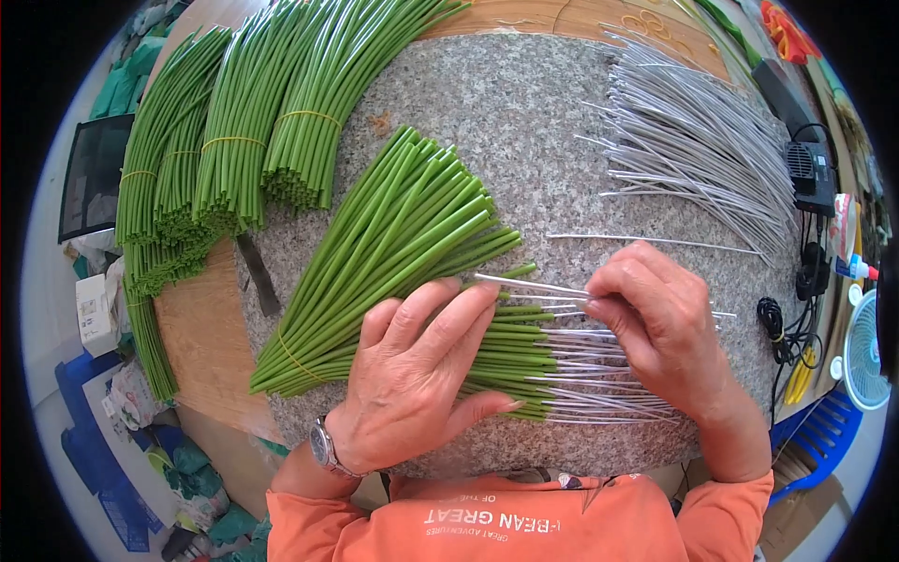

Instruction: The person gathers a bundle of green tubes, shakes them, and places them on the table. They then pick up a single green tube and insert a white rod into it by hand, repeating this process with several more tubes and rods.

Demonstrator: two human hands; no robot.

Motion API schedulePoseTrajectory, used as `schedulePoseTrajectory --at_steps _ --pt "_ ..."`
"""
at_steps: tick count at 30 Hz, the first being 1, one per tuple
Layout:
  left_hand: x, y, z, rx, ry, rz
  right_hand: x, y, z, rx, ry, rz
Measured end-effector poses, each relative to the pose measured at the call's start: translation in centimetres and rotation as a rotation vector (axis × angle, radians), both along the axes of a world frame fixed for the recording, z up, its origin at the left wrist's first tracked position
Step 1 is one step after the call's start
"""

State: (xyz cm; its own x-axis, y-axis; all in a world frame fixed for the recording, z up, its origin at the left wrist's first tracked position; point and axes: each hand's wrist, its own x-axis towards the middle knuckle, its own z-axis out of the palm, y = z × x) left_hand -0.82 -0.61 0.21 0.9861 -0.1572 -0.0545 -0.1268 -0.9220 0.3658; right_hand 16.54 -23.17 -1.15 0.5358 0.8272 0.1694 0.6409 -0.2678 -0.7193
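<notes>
My left hand [412, 365], fingers stretched and thumb apart, lies on a fanned bundle of green tube-like stems [393, 244], tied by a yellow rubber band at its left end. Between thumb and fingers of my right hand [655, 318] is a thin silvery-white wire [524, 282]. Its left end is close to my left index fingertip, over the stem ends; whether it enters a stem I cannot tell. Below it, several stems under my left hand have wires [609, 379] sticking out of their right ends. One loose wire [655, 242] lies just beyond my right hand.
A large pile of silvery wires [693, 140] lies at the far right of the speckled stone slab [496, 94]. Banded green stem bundles [234, 140] are stacked at the far left. A dark flat strip [257, 273] lies near them. Black cables [791, 328] and a light-blue fan [866, 351] are at the right edge.
</notes>
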Motion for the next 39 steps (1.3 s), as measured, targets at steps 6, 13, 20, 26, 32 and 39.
schedulePoseTrajectory --at_steps 6,13,20,26,32,39 --pt "0.0 -0.4 -0.1 0.006 -0.001 -0.014 -1.1 1.6 -0.9 0.044 -0.014 0.025" --pt "0.1 -0.7 -0.3 -0.054 -0.044 -0.021 -1.9 2.6 -0.1 0.03 -0.072 0.048" --pt "-0.1 -0.3 -0.4 -0.097 -0.033 -0.022 -0.2 -3.1 4.8 0.493 0.176 -0.324" --pt "-0.2 -0.3 -0.5 -0.069 -0.032 -0.028 1.7 -4.5 3.7 -0.079 -0.219 -0.168" --pt "0.2 -0.4 -0.6 -0.058 -0.062 -0.035 1.8 -5.0 0.7 -0.099 -0.196 -0.159" --pt "0.2 -0.5 -0.8 -0.072 -0.068 -0.021 2.1 -4.1 -0.1 -0.094 -0.284 -0.088"
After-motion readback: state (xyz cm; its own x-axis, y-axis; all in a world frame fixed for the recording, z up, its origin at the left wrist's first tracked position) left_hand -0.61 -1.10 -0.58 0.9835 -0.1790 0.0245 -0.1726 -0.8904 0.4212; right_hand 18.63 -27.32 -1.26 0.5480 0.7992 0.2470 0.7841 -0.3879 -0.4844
